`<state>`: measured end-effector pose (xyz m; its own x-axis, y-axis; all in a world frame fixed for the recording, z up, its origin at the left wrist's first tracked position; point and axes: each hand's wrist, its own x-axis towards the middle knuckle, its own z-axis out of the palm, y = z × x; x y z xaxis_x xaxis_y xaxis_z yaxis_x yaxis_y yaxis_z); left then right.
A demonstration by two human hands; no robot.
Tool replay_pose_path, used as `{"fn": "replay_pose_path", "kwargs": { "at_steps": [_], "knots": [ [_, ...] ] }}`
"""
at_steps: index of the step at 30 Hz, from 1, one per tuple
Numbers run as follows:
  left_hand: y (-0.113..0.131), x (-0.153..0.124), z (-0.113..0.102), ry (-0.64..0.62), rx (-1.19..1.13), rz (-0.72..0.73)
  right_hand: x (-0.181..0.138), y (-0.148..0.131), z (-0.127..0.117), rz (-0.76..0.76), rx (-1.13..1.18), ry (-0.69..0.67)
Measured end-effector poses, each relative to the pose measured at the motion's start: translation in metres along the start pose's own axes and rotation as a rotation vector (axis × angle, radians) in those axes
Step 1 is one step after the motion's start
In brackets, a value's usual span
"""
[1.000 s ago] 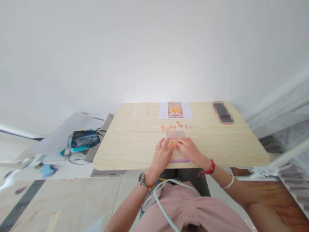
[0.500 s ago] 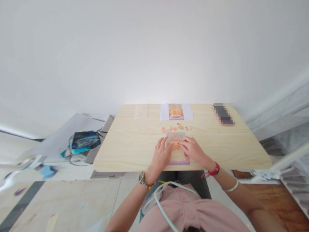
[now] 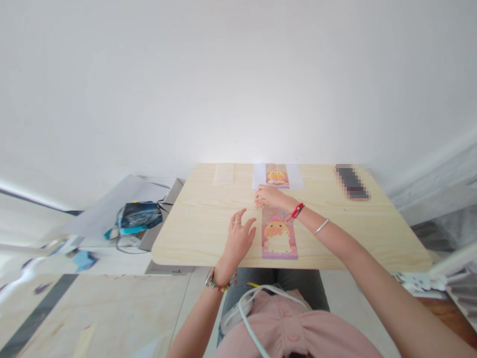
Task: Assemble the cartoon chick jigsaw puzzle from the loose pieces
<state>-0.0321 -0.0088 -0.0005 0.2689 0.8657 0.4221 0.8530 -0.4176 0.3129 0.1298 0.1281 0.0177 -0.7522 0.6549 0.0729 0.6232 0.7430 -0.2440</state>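
Observation:
A small jigsaw puzzle showing a yellow chick on pink lies at the near edge of the pale wooden table. My left hand rests just left of it, fingers spread and holding nothing. My right hand reaches forward over the puzzle's top edge to the loose puzzle pieces, fingers curled down on them. Whether it holds a piece is hidden. The reference picture of the same chick lies on a white sheet at the table's far edge.
A phone lies at the far right of the table. A clear plastic sleeve lies far left of the picture. A blue bag and papers sit on the floor left. A white cable hangs at my chest.
My right hand left the puzzle and stretched forward to the loose pieces. My left hand slid off the puzzle to its left and opened. The whole puzzle now shows.

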Motion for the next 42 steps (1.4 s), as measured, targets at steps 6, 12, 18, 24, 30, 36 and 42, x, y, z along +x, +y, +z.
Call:
{"fn": "replay_pose_path", "kwargs": {
  "at_steps": [6, 12, 18, 24, 30, 36, 42],
  "knots": [
    [-0.012, -0.007, 0.006, 0.005, -0.025, -0.007, 0.008, 0.003, 0.000, -0.031, -0.095, -0.072],
    [-0.017, 0.011, 0.011, 0.119, -0.149, -0.171, -0.009, -0.008, -0.014, -0.007, -0.107, 0.040],
    [0.002, 0.041, 0.010, 0.122, -0.548, -0.367, -0.041, -0.040, -0.023, -0.006, -0.144, 0.201],
    [0.011, 0.044, 0.008, 0.027, -0.650, -0.333, -0.065, -0.049, -0.032, 0.017, -0.080, 0.322],
    [0.003, 0.045, 0.001, -0.147, -0.508, -0.045, -0.076, -0.036, -0.039, -0.169, -0.057, 0.276],
    [0.005, 0.048, -0.001, -0.187, -0.565, -0.067, -0.084, -0.037, -0.032, -0.200, -0.170, 0.381],
    [0.018, 0.046, 0.003, -0.148, -0.801, -0.289, -0.095, -0.050, -0.022, -0.018, -0.137, 0.533]
  ]
}}
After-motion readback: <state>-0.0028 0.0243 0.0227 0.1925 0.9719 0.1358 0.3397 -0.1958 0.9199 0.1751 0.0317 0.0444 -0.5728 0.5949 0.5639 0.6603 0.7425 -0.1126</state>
